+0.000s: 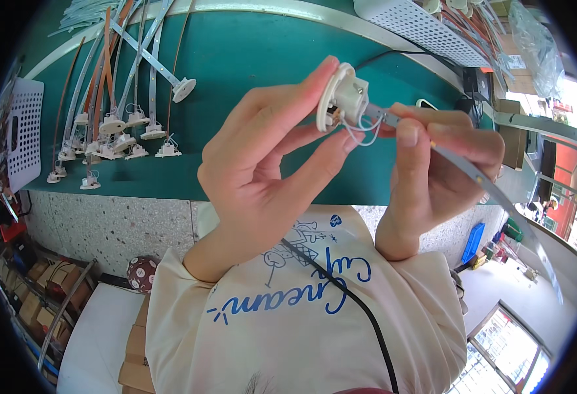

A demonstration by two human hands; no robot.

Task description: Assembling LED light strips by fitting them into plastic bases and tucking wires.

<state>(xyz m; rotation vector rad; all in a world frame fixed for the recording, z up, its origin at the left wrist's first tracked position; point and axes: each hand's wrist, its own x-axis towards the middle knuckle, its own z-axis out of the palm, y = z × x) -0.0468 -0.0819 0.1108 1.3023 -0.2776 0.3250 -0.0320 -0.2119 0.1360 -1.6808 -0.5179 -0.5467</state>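
Above the green table, my left hand (272, 148) grips a white round plastic lamp base (349, 94) by its rim, thumb below and fingers along the disc. Thin white wires (362, 131) loop from the base to an LED strip (492, 187). My right hand (436, 157) pinches this strip near its wired end, between thumb and forefinger. The rest of the strip curves down to the right and hangs free. Part of the joint between strip and base is hidden by my fingers.
Several similar bases with strips (114, 125) lie at the table's left. A white perforated basket (25, 134) stands at the left edge, another basket (426, 29) at the back right. A black cable (393, 52) crosses the green table (249, 52) behind my hands.
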